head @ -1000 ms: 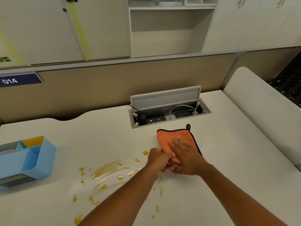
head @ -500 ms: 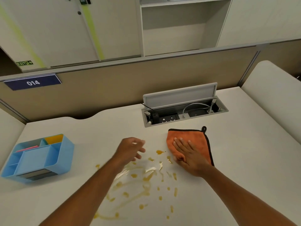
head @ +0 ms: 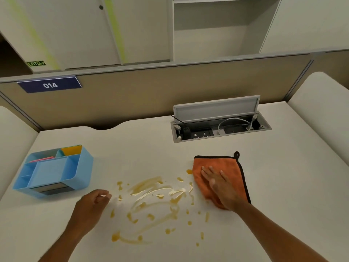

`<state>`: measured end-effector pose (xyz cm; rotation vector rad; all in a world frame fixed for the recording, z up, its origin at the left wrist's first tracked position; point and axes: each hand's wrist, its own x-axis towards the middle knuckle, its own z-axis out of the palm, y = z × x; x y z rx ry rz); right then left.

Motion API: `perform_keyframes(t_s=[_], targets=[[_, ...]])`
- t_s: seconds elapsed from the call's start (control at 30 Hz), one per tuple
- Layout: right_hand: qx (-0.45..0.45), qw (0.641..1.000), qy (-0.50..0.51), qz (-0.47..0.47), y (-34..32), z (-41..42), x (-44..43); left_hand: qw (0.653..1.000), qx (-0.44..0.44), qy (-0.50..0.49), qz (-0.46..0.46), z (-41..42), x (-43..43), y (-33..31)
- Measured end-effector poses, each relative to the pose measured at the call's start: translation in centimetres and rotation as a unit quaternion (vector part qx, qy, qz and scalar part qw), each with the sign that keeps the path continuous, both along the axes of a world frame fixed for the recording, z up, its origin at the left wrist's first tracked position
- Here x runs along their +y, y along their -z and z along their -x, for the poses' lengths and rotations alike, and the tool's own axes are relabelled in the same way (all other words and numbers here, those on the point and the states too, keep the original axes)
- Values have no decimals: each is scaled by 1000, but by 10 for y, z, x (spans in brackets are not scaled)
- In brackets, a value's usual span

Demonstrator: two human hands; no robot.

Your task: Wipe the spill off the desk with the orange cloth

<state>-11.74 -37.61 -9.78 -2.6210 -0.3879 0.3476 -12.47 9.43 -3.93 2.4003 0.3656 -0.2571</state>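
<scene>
1. Pressed flat, fingers spread, on the orange cloth (head: 224, 167): right hand (head: 221, 188), open palm down, gripping nothing.
2. Loosely curled and empty beside the spill (head: 156, 201): left hand (head: 94, 201), resting on the desk (head: 283, 186).
3. Lying just right of the yellow-brown smears, cloth edge touching one drop.
4. Holding pink and yellow items in rear compartments: blue organizer (head: 54, 170), far left.
5. Open behind the cloth, with sockets and a white cable inside: cable box (head: 221, 127).
6. Moved since half a second ago: left hand, drawn back leftward, away from the cloth.

Right hand (head: 221, 188) flat on orange cloth (head: 228, 167), beside spill (head: 154, 201).
</scene>
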Motion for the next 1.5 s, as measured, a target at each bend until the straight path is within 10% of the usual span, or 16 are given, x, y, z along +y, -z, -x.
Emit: perform_keyframes(t_s=[0.1,0.23,0.47,1.5], targets=[[13,995,83,-55,-7,-12,10,999,-26,-12,-44,10,13,11],[-68,978,134,148,2,-12,33,996,-35,4,-81,19,32,28],[-69,967,157,187,0,-26,43,982,23,47,-182,18,60,47],[-79,978,101,162,13,69,103,950,189,124,-215,20,53,73]])
